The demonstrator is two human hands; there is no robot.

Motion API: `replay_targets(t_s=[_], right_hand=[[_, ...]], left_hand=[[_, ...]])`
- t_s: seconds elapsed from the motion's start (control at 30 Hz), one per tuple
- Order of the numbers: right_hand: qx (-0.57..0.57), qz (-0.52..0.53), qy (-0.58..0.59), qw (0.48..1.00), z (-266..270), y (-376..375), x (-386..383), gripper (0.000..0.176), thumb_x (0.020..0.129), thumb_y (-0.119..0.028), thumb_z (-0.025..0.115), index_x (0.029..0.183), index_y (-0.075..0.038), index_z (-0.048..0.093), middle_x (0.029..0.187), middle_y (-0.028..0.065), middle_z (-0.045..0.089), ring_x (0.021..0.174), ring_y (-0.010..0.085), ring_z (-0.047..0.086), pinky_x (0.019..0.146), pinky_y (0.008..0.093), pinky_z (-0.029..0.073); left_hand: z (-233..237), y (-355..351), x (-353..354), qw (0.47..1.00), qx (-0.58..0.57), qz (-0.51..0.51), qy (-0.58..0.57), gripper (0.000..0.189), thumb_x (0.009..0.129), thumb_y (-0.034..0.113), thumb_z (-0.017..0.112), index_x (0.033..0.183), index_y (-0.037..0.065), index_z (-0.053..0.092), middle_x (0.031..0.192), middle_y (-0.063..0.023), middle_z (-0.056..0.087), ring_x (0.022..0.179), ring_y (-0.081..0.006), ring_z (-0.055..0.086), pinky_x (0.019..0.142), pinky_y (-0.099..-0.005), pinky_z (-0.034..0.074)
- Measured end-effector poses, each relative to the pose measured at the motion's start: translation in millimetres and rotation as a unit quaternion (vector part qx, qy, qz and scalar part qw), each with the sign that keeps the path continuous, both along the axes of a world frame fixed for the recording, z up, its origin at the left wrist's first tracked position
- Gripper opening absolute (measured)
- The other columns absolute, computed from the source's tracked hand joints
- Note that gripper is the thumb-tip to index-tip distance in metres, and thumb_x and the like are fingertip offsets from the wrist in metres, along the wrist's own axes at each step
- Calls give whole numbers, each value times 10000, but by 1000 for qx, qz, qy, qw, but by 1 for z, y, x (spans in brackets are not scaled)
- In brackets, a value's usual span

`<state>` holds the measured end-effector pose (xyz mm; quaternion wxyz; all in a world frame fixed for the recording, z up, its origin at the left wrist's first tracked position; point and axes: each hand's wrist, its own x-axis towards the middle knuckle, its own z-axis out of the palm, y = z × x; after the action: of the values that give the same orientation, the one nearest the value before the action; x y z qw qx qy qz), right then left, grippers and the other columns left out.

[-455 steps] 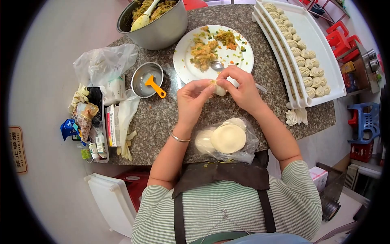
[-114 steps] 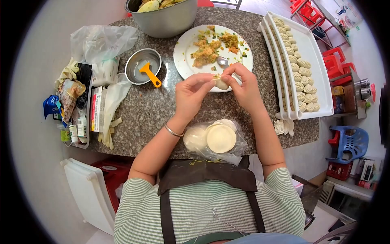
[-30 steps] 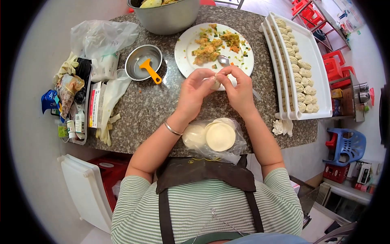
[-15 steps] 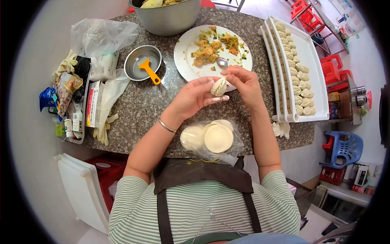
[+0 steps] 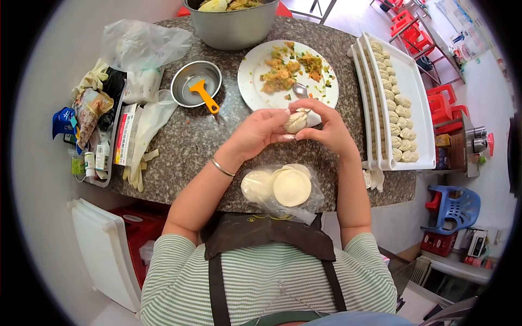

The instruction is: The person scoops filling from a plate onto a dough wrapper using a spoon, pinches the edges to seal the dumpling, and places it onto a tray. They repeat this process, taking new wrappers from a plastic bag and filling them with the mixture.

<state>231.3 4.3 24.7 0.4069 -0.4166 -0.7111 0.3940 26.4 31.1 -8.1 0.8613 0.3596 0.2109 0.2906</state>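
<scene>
A pleated dumpling (image 5: 296, 121) sits between my two hands, just in front of the white plate. My left hand (image 5: 260, 129) grips it from the left, floury thumb and fingers curved around it. From the other side my right hand (image 5: 333, 129) closes on it, index finger over the top and thumb beneath. On the plate (image 5: 251, 81) lie clumps of chopped filling (image 5: 278, 76) and a metal spoon (image 5: 299, 90). Round dough wrappers (image 5: 292, 186) rest on a plastic bag (image 5: 314, 204) between my forearms.
Stacked white trays (image 5: 416, 98) with rows of dumplings (image 5: 401, 122) stand on the right. A metal bowl (image 5: 184, 75) holds an orange-handled scraper (image 5: 205, 98). Behind the plate is a large pot (image 5: 231, 27). At left, a basket (image 5: 112, 163) holds bags and bottles.
My right hand has gone from pinching the dumpling's top to wrapping around its right side. The dumpling has turned and sits more tilted. The camera view has shifted slightly.
</scene>
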Motion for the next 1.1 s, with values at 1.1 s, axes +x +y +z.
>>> replay_targets(t_s=[1.1], right_hand=[[-91, -372, -234, 894, 39, 38, 272, 327, 835, -170, 668, 1143, -61, 652, 913, 77, 694, 765, 133, 611, 732, 285, 496]], left_hand=[[34, -87, -13, 721, 616, 67, 311, 223, 813, 153, 687, 1009, 48, 661, 1030, -105, 655, 905, -296, 638, 781, -369, 529]])
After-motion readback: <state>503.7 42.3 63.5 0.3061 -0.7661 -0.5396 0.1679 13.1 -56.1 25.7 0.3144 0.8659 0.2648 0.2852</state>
